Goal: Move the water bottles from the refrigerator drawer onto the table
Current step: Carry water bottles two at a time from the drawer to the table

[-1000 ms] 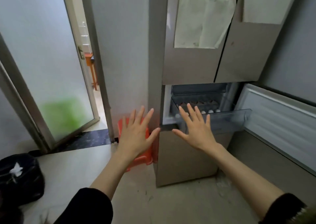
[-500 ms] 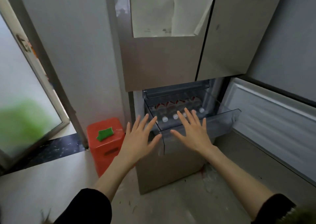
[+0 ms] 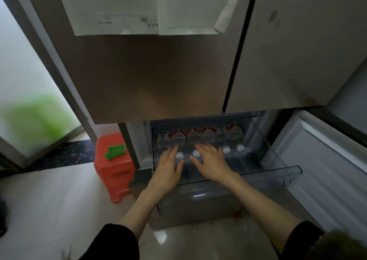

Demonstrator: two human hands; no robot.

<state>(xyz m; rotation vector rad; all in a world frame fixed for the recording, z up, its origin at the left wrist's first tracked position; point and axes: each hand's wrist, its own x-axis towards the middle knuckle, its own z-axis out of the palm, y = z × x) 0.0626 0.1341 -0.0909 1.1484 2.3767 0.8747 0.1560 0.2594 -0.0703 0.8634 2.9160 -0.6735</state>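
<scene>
Bottles (image 3: 198,138) lie in row at back of pulled-out drawer (image 3: 278,160), twelve o'clock from both hands, caps facing person for easy pickup. Left hand (image 3: 168,168), right hand (image 3: 212,164) hover flat above caps, grip wide, empty. Worktop unseen.

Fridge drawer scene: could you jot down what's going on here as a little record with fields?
drawer: clear refrigerator drawer, pulled open
contents: row of water bottles lying with white caps toward the person, red-and-white labels
left hand: open, fingers spread, over the drawer's left side, holding nothing
right hand: open, fingers spread, over the bottles, holding nothing
contact with bottles: cannot tell
beside fridge: red stool with a green item on top
table: not identifiable in view
</scene>
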